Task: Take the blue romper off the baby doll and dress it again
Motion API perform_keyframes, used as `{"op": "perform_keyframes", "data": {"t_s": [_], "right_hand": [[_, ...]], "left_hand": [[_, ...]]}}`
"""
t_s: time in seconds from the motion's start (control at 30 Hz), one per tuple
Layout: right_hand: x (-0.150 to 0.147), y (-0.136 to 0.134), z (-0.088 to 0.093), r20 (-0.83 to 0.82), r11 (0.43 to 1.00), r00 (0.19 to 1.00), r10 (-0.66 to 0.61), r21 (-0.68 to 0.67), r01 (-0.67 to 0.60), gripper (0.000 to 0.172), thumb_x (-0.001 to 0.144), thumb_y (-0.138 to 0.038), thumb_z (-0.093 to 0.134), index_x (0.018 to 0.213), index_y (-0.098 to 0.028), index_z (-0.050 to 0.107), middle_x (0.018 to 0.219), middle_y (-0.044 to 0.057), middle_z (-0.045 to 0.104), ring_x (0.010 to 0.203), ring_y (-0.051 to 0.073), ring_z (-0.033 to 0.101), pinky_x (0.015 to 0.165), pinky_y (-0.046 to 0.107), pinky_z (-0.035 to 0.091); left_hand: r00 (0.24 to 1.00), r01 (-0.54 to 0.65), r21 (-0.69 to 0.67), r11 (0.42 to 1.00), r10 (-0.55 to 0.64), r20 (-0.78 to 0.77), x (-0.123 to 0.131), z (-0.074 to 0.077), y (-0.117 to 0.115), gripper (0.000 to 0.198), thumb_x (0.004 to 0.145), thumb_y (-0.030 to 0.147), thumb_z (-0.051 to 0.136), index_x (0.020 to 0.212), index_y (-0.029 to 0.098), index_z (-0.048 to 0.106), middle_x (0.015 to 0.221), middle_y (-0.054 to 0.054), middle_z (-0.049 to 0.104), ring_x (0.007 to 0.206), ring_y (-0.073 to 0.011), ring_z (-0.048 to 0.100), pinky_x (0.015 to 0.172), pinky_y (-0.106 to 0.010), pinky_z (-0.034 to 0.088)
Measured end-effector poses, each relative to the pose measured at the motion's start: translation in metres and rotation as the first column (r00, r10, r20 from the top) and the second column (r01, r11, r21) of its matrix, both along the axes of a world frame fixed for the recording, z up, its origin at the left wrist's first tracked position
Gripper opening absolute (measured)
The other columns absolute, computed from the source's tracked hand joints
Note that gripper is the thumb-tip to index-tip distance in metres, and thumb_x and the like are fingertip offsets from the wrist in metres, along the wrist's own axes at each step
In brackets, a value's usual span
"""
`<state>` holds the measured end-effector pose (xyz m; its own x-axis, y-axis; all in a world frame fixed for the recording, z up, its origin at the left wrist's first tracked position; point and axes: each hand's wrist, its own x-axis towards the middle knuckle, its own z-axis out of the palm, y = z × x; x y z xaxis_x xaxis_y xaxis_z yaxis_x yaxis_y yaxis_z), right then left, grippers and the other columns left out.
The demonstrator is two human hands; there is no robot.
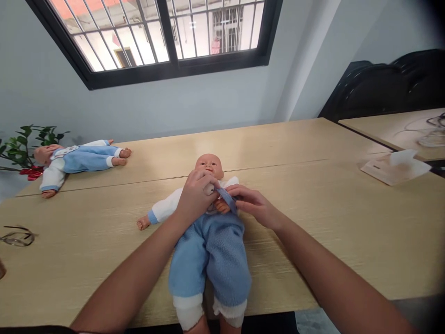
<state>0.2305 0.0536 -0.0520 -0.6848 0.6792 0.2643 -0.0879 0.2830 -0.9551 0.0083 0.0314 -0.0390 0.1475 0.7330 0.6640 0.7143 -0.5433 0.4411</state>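
Observation:
A baby doll (208, 162) in a white top and light blue knit trousers (208, 246) lies on its back in front of me, feet toward me. Over its chest, my left hand (198, 192) is closed near the upper end of a blue strap (226, 198). My right hand (252, 204) pinches the strap's other side, close to the doll's shoulder. One small doll hand (222, 205) shows beneath the strap. The doll's other arm (162, 208) stretches out to the left. My fingers hide part of the chest and the strap's upper end.
A second doll (86, 157) in like clothes lies at the back left beside a potted plant (24, 146). Eyeglasses (19, 237) rest at the left. A paper packet (394, 167) lies at the right of the table (306, 222). Black chairs (378, 88) stand behind.

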Motion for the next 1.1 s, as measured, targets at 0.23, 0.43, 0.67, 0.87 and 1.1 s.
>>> {"op": "perform_keyframes", "data": {"t_s": [0.23, 0.43, 0.67, 0.87, 1.1], "right_hand": [[-0.008, -0.003, -0.009, -0.08, 0.966, 0.986, -0.147, -0.224, 0.126, 0.033, 0.093, -0.055, 0.066, 0.095, -0.022, 0.069, 0.097, 0.004, 0.068, 0.091, 0.02, 0.062, 0.085, 0.033, 0.05], [-0.008, -0.003, -0.008, -0.107, 0.958, 0.976, -0.191, -0.235, 0.161, 0.035, 0.093, -0.055, 0.065, 0.085, -0.021, 0.063, 0.081, 0.0, 0.059, 0.08, 0.017, 0.056, 0.081, 0.031, 0.047], [0.013, 0.008, 0.011, 0.056, 0.97, 0.981, -0.185, -0.148, 0.192, 0.04, 0.09, -0.058, 0.067, 0.082, -0.019, 0.061, 0.077, -0.001, 0.058, 0.074, 0.015, 0.052, 0.074, 0.03, 0.044], [0.012, 0.011, 0.008, 0.1, 0.971, 0.976, -0.193, -0.127, 0.205, 0.042, 0.092, -0.059, 0.063, 0.081, -0.018, 0.059, 0.077, -0.001, 0.055, 0.073, 0.015, 0.049, 0.071, 0.028, 0.041], [-0.003, 0.003, -0.002, 0.043, 0.95, 0.964, -0.262, -0.166, 0.265, 0.038, 0.093, -0.056, 0.063, 0.086, -0.019, 0.059, 0.079, -0.002, 0.053, 0.073, 0.014, 0.047, 0.069, 0.028, 0.039]], "left_hand": [[0.934, 0.234, -0.05, 0.971, -0.238, -0.266, -0.004, 0.032, -0.028, 0.021, 0.092, 0.039, 0.07, 0.096, 0.022, 0.057, 0.096, -0.005, 0.067, 0.096, -0.0228, 0.06, 0.088, -0.039, 0.05], [0.815, 0.198, -0.033, 0.98, -0.183, -0.549, 0.005, 0.022, -0.031, 0.022, 0.099, 0.041, 0.063, 0.103, 0.02, 0.065, 0.094, -0.006, 0.071, 0.092, -0.0231, 0.065, 0.081, -0.039, 0.053], [0.861, 0.2, 0.077, 0.977, -0.137, -0.49, -0.009, 0.03, -0.034, 0.019, 0.097, 0.038, 0.065, 0.108, 0.022, 0.068, 0.104, -0.008, 0.074, 0.101, -0.024, 0.065, 0.091, -0.041, 0.054], [0.824, 0.272, 0.099, 0.957, -0.178, -0.538, -0.007, 0.041, -0.045, 0.016, 0.099, 0.034, 0.065, 0.109, 0.022, 0.066, 0.107, -0.005, 0.076, 0.1, -0.0221, 0.065, 0.092, -0.039, 0.053], [0.867, 0.175, 0.183, 0.967, -0.064, -0.494, 0.029, 0.037, -0.068, 0.014, 0.101, 0.031, 0.061, 0.11, 0.021, 0.063, 0.106, -0.005, 0.077, 0.098, -0.0228, 0.071, 0.082, -0.038, 0.053]]}}
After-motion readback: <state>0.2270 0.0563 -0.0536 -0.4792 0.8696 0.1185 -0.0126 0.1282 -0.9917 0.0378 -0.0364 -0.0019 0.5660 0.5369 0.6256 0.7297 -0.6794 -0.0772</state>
